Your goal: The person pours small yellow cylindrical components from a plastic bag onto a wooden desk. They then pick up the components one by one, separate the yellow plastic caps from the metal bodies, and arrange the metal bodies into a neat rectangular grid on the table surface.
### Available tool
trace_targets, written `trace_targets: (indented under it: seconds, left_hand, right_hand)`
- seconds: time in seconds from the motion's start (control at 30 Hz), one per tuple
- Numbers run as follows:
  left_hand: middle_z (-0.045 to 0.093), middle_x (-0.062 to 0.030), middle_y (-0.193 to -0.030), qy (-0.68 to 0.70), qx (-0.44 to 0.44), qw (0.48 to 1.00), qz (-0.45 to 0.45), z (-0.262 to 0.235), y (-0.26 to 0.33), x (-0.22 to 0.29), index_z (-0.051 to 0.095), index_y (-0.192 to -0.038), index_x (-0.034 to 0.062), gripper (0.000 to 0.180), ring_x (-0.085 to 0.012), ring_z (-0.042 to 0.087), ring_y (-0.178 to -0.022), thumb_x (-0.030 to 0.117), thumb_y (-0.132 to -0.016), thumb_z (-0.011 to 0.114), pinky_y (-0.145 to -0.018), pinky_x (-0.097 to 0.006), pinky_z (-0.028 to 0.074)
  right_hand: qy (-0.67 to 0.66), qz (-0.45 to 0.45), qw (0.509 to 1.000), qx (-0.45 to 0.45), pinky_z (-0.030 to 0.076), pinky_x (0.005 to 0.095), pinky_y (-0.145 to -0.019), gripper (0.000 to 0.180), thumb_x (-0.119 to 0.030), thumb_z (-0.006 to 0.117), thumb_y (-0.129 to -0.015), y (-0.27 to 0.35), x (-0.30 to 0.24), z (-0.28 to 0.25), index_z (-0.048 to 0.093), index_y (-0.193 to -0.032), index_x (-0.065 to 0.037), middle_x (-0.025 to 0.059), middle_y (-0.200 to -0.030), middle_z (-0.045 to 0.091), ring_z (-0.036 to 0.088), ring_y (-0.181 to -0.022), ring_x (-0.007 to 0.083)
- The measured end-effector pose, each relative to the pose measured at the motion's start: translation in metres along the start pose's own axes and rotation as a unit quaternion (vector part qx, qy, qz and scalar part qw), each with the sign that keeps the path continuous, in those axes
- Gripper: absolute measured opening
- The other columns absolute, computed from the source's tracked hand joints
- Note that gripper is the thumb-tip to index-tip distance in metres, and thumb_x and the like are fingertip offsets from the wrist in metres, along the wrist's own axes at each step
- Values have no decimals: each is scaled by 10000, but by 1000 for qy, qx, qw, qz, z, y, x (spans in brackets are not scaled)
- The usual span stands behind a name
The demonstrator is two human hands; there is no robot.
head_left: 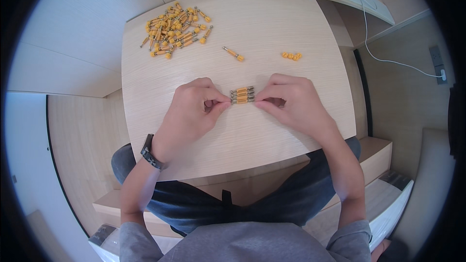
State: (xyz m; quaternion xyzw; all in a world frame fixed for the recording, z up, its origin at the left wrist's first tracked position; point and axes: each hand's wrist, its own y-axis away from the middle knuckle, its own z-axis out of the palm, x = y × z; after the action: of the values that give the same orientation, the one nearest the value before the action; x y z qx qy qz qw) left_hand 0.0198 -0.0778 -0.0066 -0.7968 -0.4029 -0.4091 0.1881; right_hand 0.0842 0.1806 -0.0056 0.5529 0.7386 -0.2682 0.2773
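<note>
Side by side on the pale wooden table (233, 133) lies a short row of furniture connecting bolts (242, 95), with metal ends and orange-yellow middles. My left hand (194, 109) is closed in a pinch at the left end of the bolt nearest me. On the opposite end, the thumb and forefinger of my right hand (295, 103) are pinched together. Beyond the row lies a single bolt (233, 54) with a yellow plastic cap on its near end. Several loose yellow caps (291, 56) sit together farther right.
A heap of capped bolts (174, 29) covers the table's far left corner. Past the far right edge are a white panel (349, 2) and a white cable (373, 51) running to a wall socket. My legs (194, 204) are under the near edge.
</note>
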Motion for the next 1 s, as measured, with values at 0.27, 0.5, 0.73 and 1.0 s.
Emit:
trace_targets:
  seconds: [0.27,0.5,0.73,1.0]
  left_hand:
    - [735,-88,-887,2,5,1000,-3,0,0,3,845,-998,-9,102,-152,676,-731,-27,-898,839,-672,-290,537]
    - [731,-85,-861,6,11,1000,-2,-5,-2,5,848,-976,3,78,-149,658,-711,0,-898,849,-670,-287,522]
    - [729,-104,-830,24,84,996,10,-6,-10,-1,847,-948,17,62,-174,653,-668,37,-890,837,-642,-309,521]
    - [729,-97,-983,28,150,985,75,1,-18,-7,821,-1146,33,218,-152,647,-806,7,-931,791,-689,-304,522]
  right_hand:
    - [-26,35,999,5,582,282,-684,66,-67,854,-896,-1,-3,-3,845,-956,-40,62,-886,751,715,-739,159]
    - [8,54,990,128,578,332,-703,147,-191,857,-904,-18,13,1,838,-996,-77,42,-892,739,720,-739,213]
    - [77,41,975,203,592,368,-721,192,-240,855,-915,-52,16,25,842,-1028,-85,37,-977,743,749,-799,229]
    - [40,65,980,185,599,384,-737,159,-230,816,-938,-54,19,26,829,-1037,-106,31,-1026,747,767,-868,250]
